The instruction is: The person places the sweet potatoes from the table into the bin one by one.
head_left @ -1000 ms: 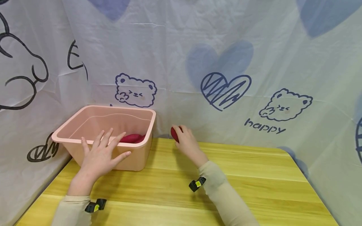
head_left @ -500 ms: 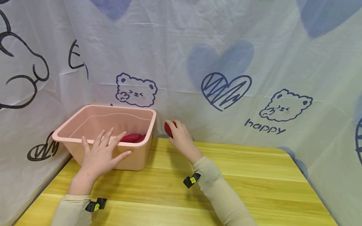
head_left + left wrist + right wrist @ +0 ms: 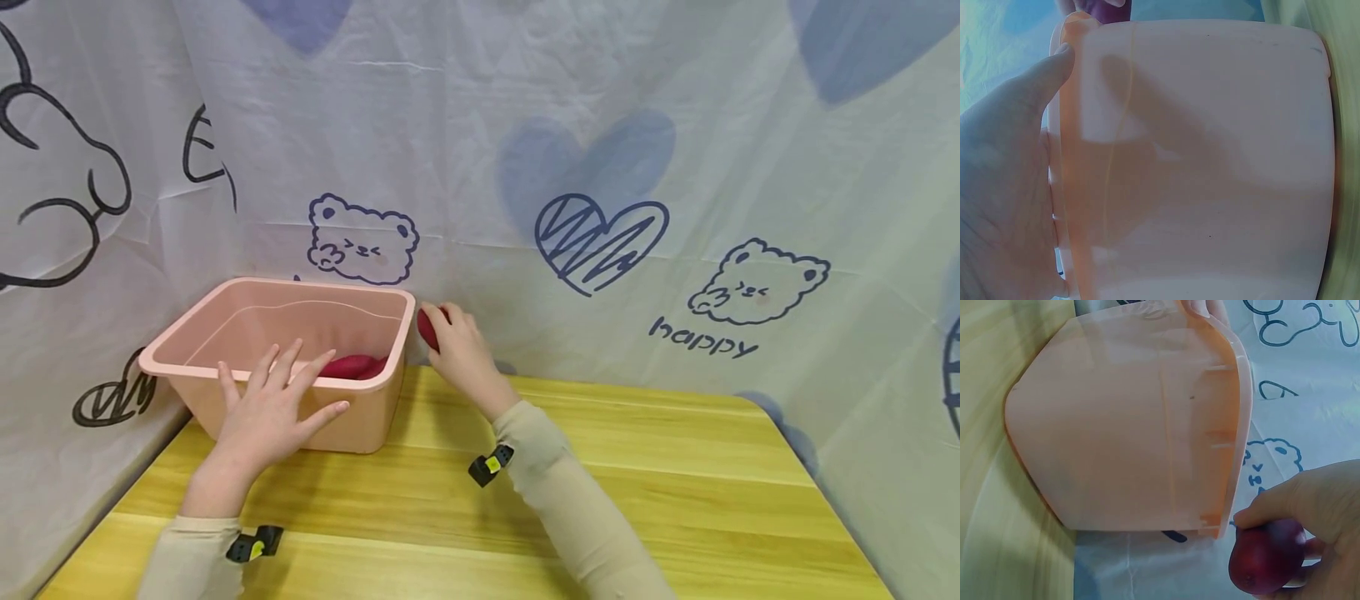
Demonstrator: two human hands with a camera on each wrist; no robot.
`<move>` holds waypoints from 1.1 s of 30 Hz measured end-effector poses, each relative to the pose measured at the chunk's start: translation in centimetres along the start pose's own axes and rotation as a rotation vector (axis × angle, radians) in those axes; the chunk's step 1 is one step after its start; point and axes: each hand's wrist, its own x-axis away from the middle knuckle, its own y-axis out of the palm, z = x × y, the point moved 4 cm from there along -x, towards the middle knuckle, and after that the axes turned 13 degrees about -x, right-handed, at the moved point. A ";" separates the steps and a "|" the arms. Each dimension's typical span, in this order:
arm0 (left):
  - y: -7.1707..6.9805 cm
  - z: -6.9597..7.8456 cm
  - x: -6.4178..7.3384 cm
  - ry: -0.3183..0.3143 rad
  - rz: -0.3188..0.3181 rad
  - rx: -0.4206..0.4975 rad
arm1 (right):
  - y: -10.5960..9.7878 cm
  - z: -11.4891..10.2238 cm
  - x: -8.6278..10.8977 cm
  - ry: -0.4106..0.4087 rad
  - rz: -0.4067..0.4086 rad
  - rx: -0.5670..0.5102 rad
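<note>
In the head view, my left hand (image 3: 270, 408) lies with spread fingers over the near rim of a pink plastic bin (image 3: 408, 333). Its thumb points along the bin's front wall; in the left wrist view the thumb (image 3: 1057, 65) meets the rim. My right hand (image 3: 465, 354) grips a smooth dark red, rounded object (image 3: 429, 327) just outside the bin's right rim, above the table. The right wrist view shows the rounded end of this object (image 3: 1266, 556) between thumb and fingers. Inside the bin lie dark red, elongated things (image 3: 354, 367), partly hidden by the near wall.
The bin stands at the back left of a yellow wood-grain table (image 3: 637, 467). A pale printed cloth (image 3: 480, 167) with hearts and bear drawings hangs behind the table and along its left side.
My right hand has moved left and up with the dark red object, from over the table to beside the bin's right rim. My left hand has stayed in place.
</note>
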 end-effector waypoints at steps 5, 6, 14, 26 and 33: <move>0.0 0.0 0.0 0.009 0.011 -0.002 | 0.0 -0.8 -0.6 -0.008 0.005 -0.002; 0.0 0.1 0.0 0.011 0.014 -0.003 | 0.0 -0.9 -0.8 -0.007 0.002 -0.001; -0.1 0.1 0.1 0.011 0.012 -0.004 | 0.1 -1.8 -1.8 0.000 -0.018 0.033; -0.4 0.2 0.4 0.004 0.001 -0.010 | 0.3 -3.4 -3.8 0.041 -0.051 0.015; -0.4 0.1 0.2 0.007 0.012 -0.010 | 0.4 -4.2 -4.8 0.074 -0.053 -0.079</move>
